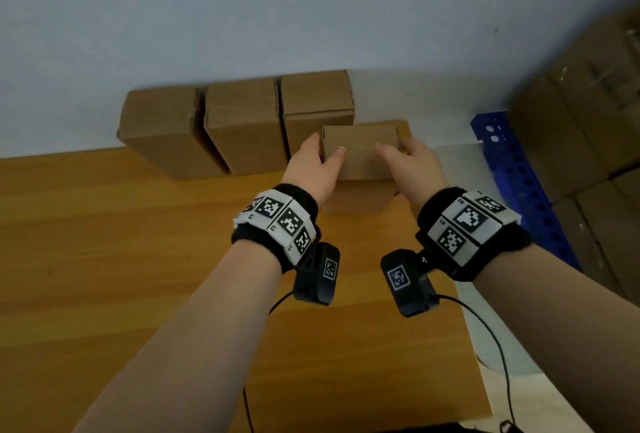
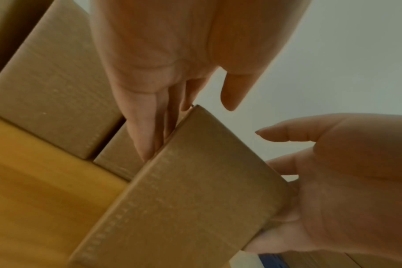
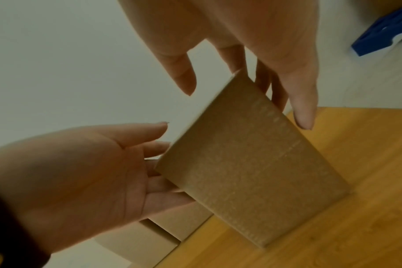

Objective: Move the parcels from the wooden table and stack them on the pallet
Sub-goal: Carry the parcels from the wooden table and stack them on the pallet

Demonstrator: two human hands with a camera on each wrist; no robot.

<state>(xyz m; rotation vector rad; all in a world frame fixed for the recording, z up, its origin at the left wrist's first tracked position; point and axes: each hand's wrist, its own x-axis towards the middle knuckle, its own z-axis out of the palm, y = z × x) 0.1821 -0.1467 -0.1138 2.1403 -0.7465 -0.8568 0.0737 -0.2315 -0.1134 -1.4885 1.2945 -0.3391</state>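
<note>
Both bare forearms reach forward from the near edge toward the far side, roughly parallel, each wrist wrapped in a black band carrying white tiles printed with black square codes and a small black camera unit slung beneath, a thin cable trailing back from each. The left hand [image 1: 313, 169] has its palm turned inward to the right, fingers straight and close together, thumb lying across on top. The right hand [image 1: 414, 164] mirrors it, palm facing left, fingers extended and slightly spread, thumb pointing inward. The two palms face each other at about the same height.
</note>
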